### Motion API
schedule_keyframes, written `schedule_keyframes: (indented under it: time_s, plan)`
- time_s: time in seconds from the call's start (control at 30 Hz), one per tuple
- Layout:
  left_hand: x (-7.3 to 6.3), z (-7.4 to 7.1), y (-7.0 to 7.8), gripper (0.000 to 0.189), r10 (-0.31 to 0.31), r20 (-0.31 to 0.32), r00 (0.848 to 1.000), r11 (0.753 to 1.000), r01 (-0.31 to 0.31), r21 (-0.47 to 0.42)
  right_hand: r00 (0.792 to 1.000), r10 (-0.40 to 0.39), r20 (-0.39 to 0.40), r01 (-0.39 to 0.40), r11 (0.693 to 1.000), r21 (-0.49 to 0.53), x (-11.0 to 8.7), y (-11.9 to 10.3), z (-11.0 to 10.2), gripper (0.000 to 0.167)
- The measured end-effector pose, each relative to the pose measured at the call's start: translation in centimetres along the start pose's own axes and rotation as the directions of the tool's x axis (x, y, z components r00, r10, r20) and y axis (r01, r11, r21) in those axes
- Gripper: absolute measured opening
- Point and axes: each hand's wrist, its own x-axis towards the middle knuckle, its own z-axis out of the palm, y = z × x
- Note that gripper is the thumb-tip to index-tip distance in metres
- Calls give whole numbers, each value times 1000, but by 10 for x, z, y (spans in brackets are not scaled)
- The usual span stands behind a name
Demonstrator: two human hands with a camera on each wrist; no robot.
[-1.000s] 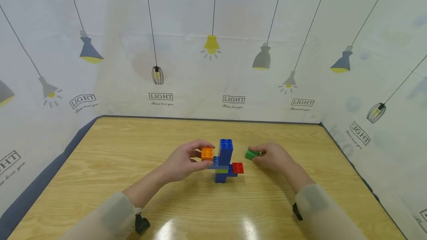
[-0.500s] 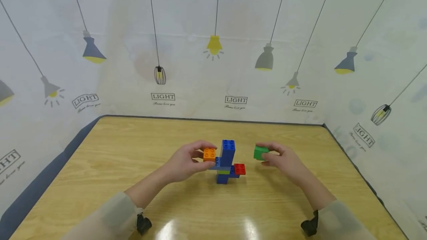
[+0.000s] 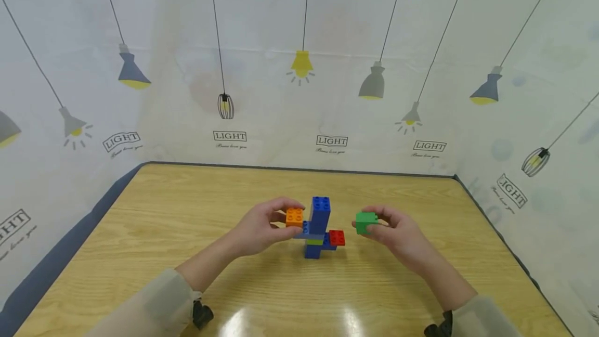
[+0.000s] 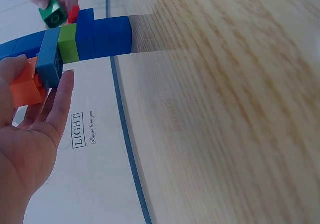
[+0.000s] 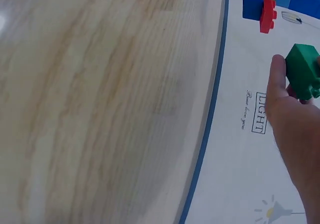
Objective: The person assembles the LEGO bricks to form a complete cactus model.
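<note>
A tower of toy building bricks stands upright mid-table: mostly blue, with a lime layer low down. Its lighter blue side arm points left, bearing an orange brick. My left hand pinches that orange brick between thumb and fingers, one finger reaching under the arm. On the tower's right, a lower blue arm carries a thin red brick. Apart from the tower, to its right, my right hand holds a green brick in the air. The green brick is turned sideways, its studs facing away from the tower.
The wooden table has a dark edge strip along its back and sides. Behind it hangs a pale wall covering printed with lamps. Dark devices are strapped at the wrists.
The right hand has lifted the green brick from near the tabletop and turned it so its studs point right. The left hand keeps its grip on the orange brick; the view shifts slightly.
</note>
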Motion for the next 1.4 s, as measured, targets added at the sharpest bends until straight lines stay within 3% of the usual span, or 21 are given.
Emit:
schedule_keyframes:
  time_s: [0.23, 0.43, 0.8, 1.1, 1.4]
  plan:
    - [0, 0, 0, 43, 3, -4, 1000, 1000, -3, -2, 999, -11, 32, 15, 992, -129, 4, -3, 13, 51]
    - [1, 2, 0, 42, 0, 6, 1000, 1000, 0, 6, 997, 5, 74, 8, 985, -170, 7, -1, 22, 51]
    - [-1, 2, 3, 42, 6, 9, 1000, 1000, -6, 17, 990, 32, 141, -23, 997, -67, 9, 1, 27, 54]
    - [-1, 1, 3, 42, 0, 6, 1000, 1000, 0, 10, 991, 46, 124, -34, 994, -100, 9, 2, 31, 56]
    - [0, 1, 1, 42, -4, 11, 1000, 1000, 4, 12, 993, 86, 86, -88, 996, 24, 11, 1, 36, 57]
